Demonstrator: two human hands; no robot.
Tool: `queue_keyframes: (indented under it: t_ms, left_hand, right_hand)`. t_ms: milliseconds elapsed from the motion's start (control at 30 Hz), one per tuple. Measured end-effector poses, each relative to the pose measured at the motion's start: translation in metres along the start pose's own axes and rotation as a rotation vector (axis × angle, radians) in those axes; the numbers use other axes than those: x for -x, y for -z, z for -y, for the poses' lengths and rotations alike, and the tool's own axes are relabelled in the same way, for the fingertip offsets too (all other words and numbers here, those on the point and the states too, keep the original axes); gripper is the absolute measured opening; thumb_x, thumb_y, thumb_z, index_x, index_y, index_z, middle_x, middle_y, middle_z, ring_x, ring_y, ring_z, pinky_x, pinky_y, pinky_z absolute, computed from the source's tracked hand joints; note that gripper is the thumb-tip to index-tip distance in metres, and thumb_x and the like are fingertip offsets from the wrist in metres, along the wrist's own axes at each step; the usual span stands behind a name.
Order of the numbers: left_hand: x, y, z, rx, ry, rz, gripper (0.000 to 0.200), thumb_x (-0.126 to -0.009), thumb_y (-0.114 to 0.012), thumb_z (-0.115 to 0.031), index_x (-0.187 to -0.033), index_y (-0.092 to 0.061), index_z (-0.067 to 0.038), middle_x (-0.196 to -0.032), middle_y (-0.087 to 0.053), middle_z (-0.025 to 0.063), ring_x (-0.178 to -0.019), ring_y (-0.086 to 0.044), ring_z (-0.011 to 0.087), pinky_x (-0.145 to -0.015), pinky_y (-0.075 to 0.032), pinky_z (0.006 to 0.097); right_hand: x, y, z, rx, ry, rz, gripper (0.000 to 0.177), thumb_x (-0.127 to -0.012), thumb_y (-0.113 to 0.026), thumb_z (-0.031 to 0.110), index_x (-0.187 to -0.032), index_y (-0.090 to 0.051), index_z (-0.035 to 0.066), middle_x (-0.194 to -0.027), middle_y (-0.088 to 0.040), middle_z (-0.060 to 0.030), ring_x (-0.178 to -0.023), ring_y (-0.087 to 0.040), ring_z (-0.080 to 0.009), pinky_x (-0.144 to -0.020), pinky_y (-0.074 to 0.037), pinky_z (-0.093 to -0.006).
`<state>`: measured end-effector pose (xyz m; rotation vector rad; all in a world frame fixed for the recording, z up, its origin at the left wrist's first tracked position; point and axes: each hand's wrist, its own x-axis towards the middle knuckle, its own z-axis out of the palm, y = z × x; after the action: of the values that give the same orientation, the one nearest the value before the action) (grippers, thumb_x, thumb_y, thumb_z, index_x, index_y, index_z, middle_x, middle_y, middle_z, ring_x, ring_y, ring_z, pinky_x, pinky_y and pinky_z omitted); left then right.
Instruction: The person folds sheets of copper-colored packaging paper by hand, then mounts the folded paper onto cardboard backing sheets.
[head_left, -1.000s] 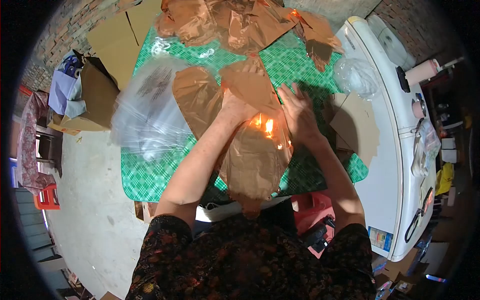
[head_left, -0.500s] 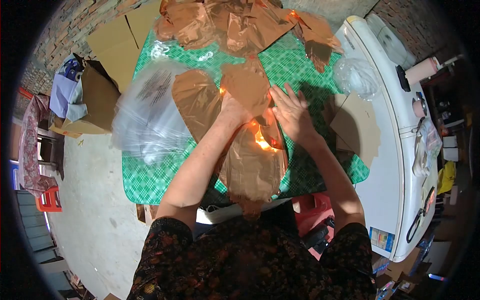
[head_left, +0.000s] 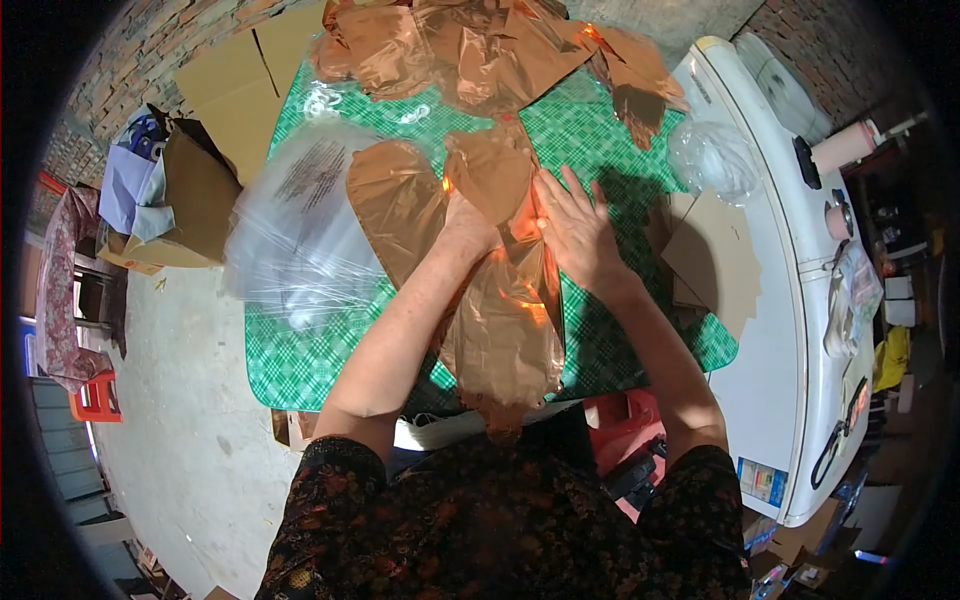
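Note:
A flat, shiny copper-coloured foil balloon (head_left: 505,345) lies over the near middle of the table, its narrow end hanging past the front edge toward my body. My left hand (head_left: 470,222) rests on it, and a folded upper flap of the foil covers the fingers, so their grip is hidden. Against the foil's right edge lies my right hand (head_left: 580,230), stretched flat with the fingers apart. To the left of my left hand, a rounded foil lobe (head_left: 395,195) spreads partly over a stack of clear plastic bags (head_left: 300,230).
More copper foil (head_left: 460,50) is heaped across the far end of the green checked table (head_left: 300,365). Cardboard pieces (head_left: 715,255) and a clear plastic bundle (head_left: 712,160) lie at the right, beside a white refrigerator lying flat (head_left: 760,400). An opened cardboard box (head_left: 200,185) stands left.
The upper foil flap has dropped and flattened slightly toward me, and the foil's right side has drawn in to the left. My right hand has shifted slightly left; my left hand barely moved.

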<state>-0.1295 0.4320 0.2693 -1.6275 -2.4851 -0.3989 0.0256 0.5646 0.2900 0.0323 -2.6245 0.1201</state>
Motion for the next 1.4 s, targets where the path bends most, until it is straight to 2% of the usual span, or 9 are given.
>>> queue_keyframes:
  t_ms: [133, 233, 433, 633, 667, 767, 900, 1200, 1400]
  left_hand:
    - [0.004, 0.000, -0.004, -0.058, -0.074, -0.187, 0.063, -0.088, -0.064, -0.033, -0.145, -0.051, -0.008, -0.152, -0.048, 0.0144, -0.147, -0.038, 0.0328, -0.123, -0.025, 0.0454]
    - [0.002, 0.009, -0.006, 0.068, -0.007, -0.066, 0.065, -0.091, -0.059, -0.033, -0.149, -0.047, -0.008, -0.156, -0.044, 0.0137, -0.149, -0.034, 0.0317, -0.125, -0.021, 0.0458]
    - [0.004, -0.001, -0.003, -0.010, -0.131, -0.301, 0.063, -0.092, -0.057, -0.035, -0.148, -0.049, -0.009, -0.155, -0.044, 0.0151, -0.149, -0.032, 0.0316, -0.126, -0.019, 0.0478]
    - [-0.003, 0.024, -0.002, -0.135, -0.007, -0.415, 0.057, -0.090, -0.061, -0.027, -0.141, -0.053, -0.003, -0.143, -0.052, 0.0171, -0.139, -0.042, 0.0352, -0.118, -0.029, 0.0497]
    - [-0.003, 0.030, 0.000, -0.014, -0.024, -0.561, 0.047, -0.089, -0.059, -0.021, -0.132, -0.059, 0.000, -0.129, -0.059, 0.0217, -0.128, -0.051, 0.0372, -0.111, -0.038, 0.0477]
    - [0.005, 0.061, 0.011, 0.387, 0.232, -0.311, 0.049, -0.097, -0.055, -0.025, -0.137, -0.057, 0.001, -0.134, -0.061, 0.0240, -0.133, -0.052, 0.0392, -0.114, -0.038, 0.0475]
    - [0.006, 0.078, 0.014, 0.852, 0.637, -0.272, 0.046, -0.094, -0.060, -0.029, -0.132, -0.060, -0.003, -0.110, -0.070, 0.0265, -0.108, -0.065, 0.0428, -0.092, -0.052, 0.0476]
    - [0.007, 0.038, 0.002, 0.552, 0.482, -0.361, 0.059, -0.089, -0.071, -0.013, -0.143, -0.048, -0.006, -0.101, -0.072, 0.0228, -0.095, -0.071, 0.0400, -0.085, -0.054, 0.0461]
    - [0.012, 0.031, 0.004, 0.483, 0.425, -0.391, 0.050, -0.085, -0.069, -0.012, -0.132, -0.053, -0.006, -0.098, -0.070, 0.0243, -0.094, -0.068, 0.0419, -0.085, -0.053, 0.0515]
  right_hand:
    - [0.001, -0.003, -0.001, -0.004, -0.013, 0.017, 0.055, -0.093, -0.064, 0.018, -0.143, -0.052, 0.000, -0.150, -0.051, -0.0135, -0.143, -0.042, -0.0342, -0.118, -0.024, -0.0575]
    - [0.003, -0.004, 0.000, 0.015, -0.038, 0.070, 0.054, -0.097, -0.059, 0.020, -0.145, -0.051, 0.000, -0.154, -0.048, -0.0127, -0.147, -0.037, -0.0332, -0.119, -0.024, -0.0574]
    - [0.001, -0.004, 0.002, 0.094, -0.042, 0.073, 0.050, -0.099, -0.057, 0.022, -0.144, -0.051, 0.001, -0.155, -0.047, -0.0118, -0.146, -0.039, -0.0316, -0.119, -0.024, -0.0571]
    - [0.003, -0.009, 0.000, 0.093, -0.010, -0.006, 0.048, -0.094, -0.062, 0.022, -0.137, -0.057, 0.000, -0.146, -0.054, -0.0135, -0.139, -0.045, -0.0329, -0.116, -0.027, -0.0606]
    - [0.003, -0.009, 0.000, 0.090, -0.016, 0.002, 0.049, -0.094, -0.062, 0.022, -0.137, -0.056, 0.000, -0.147, -0.053, -0.0136, -0.140, -0.045, -0.0331, -0.116, -0.027, -0.0611]
    - [0.003, -0.007, 0.001, 0.100, -0.027, 0.037, 0.051, -0.095, -0.061, 0.023, -0.139, -0.054, 0.000, -0.149, -0.051, -0.0132, -0.141, -0.043, -0.0332, -0.116, -0.026, -0.0621]
    - [0.003, -0.008, 0.000, 0.113, -0.042, 0.075, 0.052, -0.095, -0.060, 0.024, -0.142, -0.052, 0.002, -0.152, -0.048, -0.0115, -0.142, -0.041, -0.0326, -0.117, -0.024, -0.0623]
    - [0.000, -0.002, 0.006, -0.013, -0.138, 0.081, 0.058, -0.101, -0.050, 0.030, -0.153, -0.041, 0.005, -0.158, -0.042, -0.0114, -0.149, -0.032, -0.0343, -0.121, -0.017, -0.0616]
    - [0.001, 0.002, 0.005, -0.011, -0.062, 0.082, 0.058, -0.105, -0.046, 0.037, -0.155, -0.039, 0.007, -0.161, -0.038, -0.0118, -0.151, -0.030, -0.0352, -0.122, -0.015, -0.0609]
